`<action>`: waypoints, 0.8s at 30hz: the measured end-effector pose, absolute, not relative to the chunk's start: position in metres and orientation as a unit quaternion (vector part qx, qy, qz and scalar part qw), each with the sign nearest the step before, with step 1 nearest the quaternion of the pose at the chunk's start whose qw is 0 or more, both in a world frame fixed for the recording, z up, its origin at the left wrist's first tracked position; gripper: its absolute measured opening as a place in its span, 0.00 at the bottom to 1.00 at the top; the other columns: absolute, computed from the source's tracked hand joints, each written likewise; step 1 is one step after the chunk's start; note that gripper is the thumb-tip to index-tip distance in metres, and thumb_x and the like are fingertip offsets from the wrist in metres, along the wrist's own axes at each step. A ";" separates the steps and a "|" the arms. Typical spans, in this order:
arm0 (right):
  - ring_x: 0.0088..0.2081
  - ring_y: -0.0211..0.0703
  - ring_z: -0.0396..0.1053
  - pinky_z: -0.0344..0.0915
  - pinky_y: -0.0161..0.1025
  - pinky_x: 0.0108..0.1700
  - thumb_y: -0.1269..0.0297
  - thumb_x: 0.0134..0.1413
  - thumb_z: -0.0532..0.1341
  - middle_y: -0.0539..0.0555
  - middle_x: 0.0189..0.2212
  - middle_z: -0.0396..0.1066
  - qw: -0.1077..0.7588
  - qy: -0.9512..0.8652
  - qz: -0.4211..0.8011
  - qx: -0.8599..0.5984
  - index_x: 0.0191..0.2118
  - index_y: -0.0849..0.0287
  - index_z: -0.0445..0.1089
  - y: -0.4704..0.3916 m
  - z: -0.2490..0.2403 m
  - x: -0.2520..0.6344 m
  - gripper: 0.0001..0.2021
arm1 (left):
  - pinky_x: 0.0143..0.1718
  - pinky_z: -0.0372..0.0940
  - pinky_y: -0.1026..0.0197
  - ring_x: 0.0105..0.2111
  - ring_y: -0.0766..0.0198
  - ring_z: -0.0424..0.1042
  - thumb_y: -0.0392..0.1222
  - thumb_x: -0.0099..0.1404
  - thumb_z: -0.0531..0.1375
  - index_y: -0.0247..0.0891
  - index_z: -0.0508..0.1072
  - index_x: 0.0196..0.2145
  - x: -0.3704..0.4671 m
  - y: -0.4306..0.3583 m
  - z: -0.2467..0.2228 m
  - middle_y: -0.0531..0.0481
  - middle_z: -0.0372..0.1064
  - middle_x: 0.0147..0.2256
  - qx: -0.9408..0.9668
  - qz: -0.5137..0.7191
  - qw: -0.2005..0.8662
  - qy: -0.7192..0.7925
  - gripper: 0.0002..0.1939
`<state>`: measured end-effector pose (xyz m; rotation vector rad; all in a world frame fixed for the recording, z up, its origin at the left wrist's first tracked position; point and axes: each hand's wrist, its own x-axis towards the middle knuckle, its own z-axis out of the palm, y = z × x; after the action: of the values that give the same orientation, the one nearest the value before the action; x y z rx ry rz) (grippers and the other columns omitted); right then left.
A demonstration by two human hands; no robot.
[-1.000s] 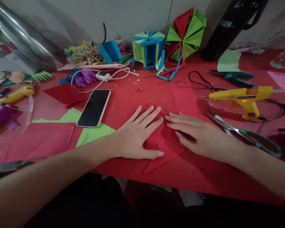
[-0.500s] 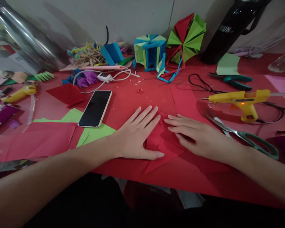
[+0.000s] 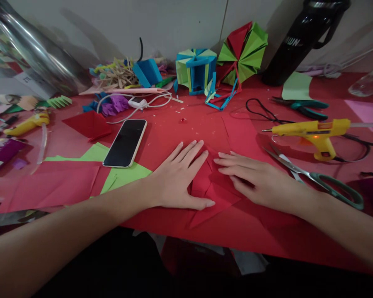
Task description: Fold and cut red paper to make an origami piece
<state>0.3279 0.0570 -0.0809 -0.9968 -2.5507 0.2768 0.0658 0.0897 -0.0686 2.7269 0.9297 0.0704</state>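
Folded red paper lies on the red tabletop near its front edge. My left hand rests flat over the paper's left side, fingers spread and thumb stretched across it. From the right, my right hand reaches over the paper's other side with its fingers stretched out and slightly apart. Neither hand grips anything. Both palms hide part of the paper, so its full outline cannot be made out. Left of my left hand, a phone lies partly on green paper sheets.
On the right lie scissors, a yellow glue gun with an orange light, and pliers. Behind stand a blue-green paper lantern, a red-green paper fan shape and a black bottle. Red sheets lie left.
The view has shifted very slightly. Both hands stay in nearly the same place on the red paper, with only tiny movement of the fingers.
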 end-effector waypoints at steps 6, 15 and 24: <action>0.64 0.47 0.62 0.59 0.50 0.67 0.75 0.61 0.55 0.57 0.60 0.69 0.195 -0.906 0.106 -0.359 0.51 0.61 0.74 0.057 -0.080 0.327 0.16 | 0.70 0.28 0.42 0.71 0.43 0.31 0.82 0.52 0.48 0.32 0.48 0.70 0.065 0.094 -0.066 0.36 0.30 0.72 0.933 -0.001 0.140 0.331 0.62; 0.64 0.47 0.62 0.58 0.49 0.68 0.75 0.61 0.55 0.56 0.61 0.68 0.184 -0.898 0.130 -0.377 0.52 0.60 0.74 0.055 -0.075 0.327 0.17 | 0.69 0.30 0.38 0.71 0.41 0.30 0.80 0.54 0.50 0.40 0.42 0.72 0.063 0.096 -0.065 0.39 0.26 0.72 0.934 -0.007 0.155 0.321 0.60; 0.65 0.46 0.59 0.56 0.48 0.68 0.76 0.61 0.53 0.55 0.61 0.67 0.178 -0.900 0.130 -0.377 0.58 0.62 0.70 0.056 -0.073 0.324 0.21 | 0.69 0.31 0.38 0.71 0.43 0.33 0.75 0.62 0.49 0.40 0.47 0.71 0.068 0.093 -0.063 0.40 0.29 0.72 0.931 0.010 0.149 0.334 0.50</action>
<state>0.3237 0.0559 -0.0734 -1.0660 -2.5439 0.3679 0.0676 0.0935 -0.0632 2.6745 0.9602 0.0280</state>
